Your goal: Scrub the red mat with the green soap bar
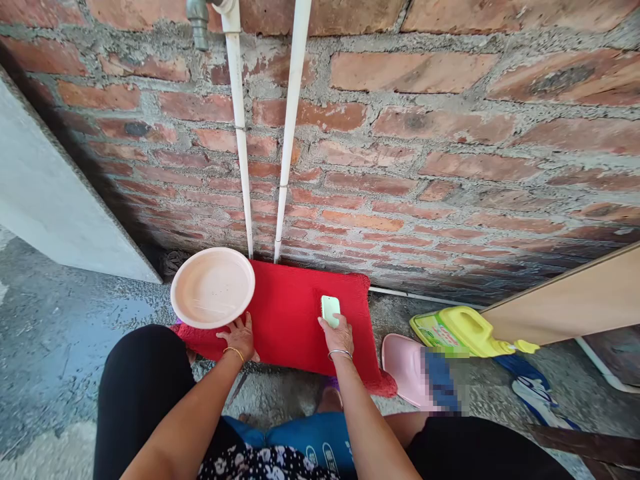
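A red cloth or mat [295,313] with a fluffy surface lies spread in front of me. My right hand [340,335] grips a pale green scrub brush [330,308] and rests it on the right part of the red cloth; a few bristles show along its left edge. On the near left part of the cloth, my left hand [239,338] lies with fingers spread, holding nothing. Its fingertips are close to the rim of a pale pink basin [213,320], which sits on the cloth's left end with what looks like shallow water inside.
Behind the cloth rises a brick wall [415,70] with two white pipes [291,100] and a grey tap [198,27]. To the right are a pink plastic container [400,367], a yellow detergent jug [457,327] and a slipper [540,400]. The concrete floor [65,327] is wet at left.
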`<state>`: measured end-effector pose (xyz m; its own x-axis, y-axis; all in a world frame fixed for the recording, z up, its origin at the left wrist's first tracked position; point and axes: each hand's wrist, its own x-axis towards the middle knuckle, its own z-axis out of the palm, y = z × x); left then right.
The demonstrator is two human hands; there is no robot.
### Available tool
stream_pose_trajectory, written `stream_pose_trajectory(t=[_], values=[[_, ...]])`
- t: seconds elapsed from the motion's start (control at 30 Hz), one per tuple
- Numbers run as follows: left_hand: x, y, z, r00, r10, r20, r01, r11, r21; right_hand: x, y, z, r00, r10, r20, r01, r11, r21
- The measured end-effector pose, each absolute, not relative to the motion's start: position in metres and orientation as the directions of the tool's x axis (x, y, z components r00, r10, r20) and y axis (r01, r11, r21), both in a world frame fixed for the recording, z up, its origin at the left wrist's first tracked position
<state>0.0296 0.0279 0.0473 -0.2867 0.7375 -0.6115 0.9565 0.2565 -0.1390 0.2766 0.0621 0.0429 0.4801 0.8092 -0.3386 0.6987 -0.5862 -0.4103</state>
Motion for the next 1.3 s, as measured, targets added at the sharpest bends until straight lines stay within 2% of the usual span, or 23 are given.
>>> stream_pose_trajectory(t=[0.17,0.27,0.37,0.47,0.53,0.6,0.67,0.77,0.9,1.0,1.2,1.3], values=[[0.03,0.027,0.047,-0.29,0.74,-0.607,0.955,0.26,-0.139,0.271,0.071,0.034,0.533,0.779,-0.33,0.571,-0.619,-0.539],[0.03,0.027,0.048,-0.29,0.743,-0.603,0.956,0.256,-0.144,0.251,0.079,0.033,0.494,0.812,-0.312,0.564,-0.572,-0.596],[0.03,0.028,0.048,-0.279,0.751,-0.599,0.959,0.249,-0.136,0.216,0.083,0.037,0.347,0.897,-0.274,0.681,-0.442,-0.584],[0.03,0.028,0.047,-0.276,0.762,-0.585,0.96,0.246,-0.132,0.178,0.084,0.044,0.112,0.963,-0.244,0.811,-0.231,-0.537],[0.03,0.028,0.045,-0.279,0.765,-0.581,0.959,0.248,-0.134,0.162,0.085,0.047,-0.059,0.97,-0.235,0.87,-0.066,-0.488],[0.029,0.028,0.043,-0.278,0.764,-0.582,0.959,0.249,-0.133,0.158,0.087,0.049,-0.147,0.955,-0.256,0.902,0.024,-0.43],[0.029,0.028,0.041,-0.276,0.762,-0.586,0.96,0.247,-0.131,0.167,0.09,0.051,-0.112,0.951,-0.288,0.926,-0.005,-0.376],[0.029,0.029,0.039,-0.282,0.754,-0.593,0.958,0.25,-0.137,0.199,0.093,0.051,0.072,0.945,-0.319,0.924,-0.183,-0.335],[0.029,0.029,0.038,-0.288,0.737,-0.611,0.956,0.261,-0.136,0.245,0.087,0.05,0.341,0.877,-0.339,0.816,-0.455,-0.357],[0.029,0.029,0.04,-0.287,0.743,-0.604,0.956,0.261,-0.133,0.262,0.083,0.051,0.448,0.815,-0.367,0.714,-0.573,-0.401],[0.03,0.029,0.043,-0.283,0.744,-0.605,0.958,0.253,-0.137,0.25,0.092,0.05,0.506,0.773,-0.383,0.59,-0.634,-0.5],[0.03,0.029,0.044,-0.288,0.74,-0.608,0.956,0.262,-0.133,0.225,0.097,0.047,0.411,0.849,-0.331,0.636,-0.527,-0.563]])
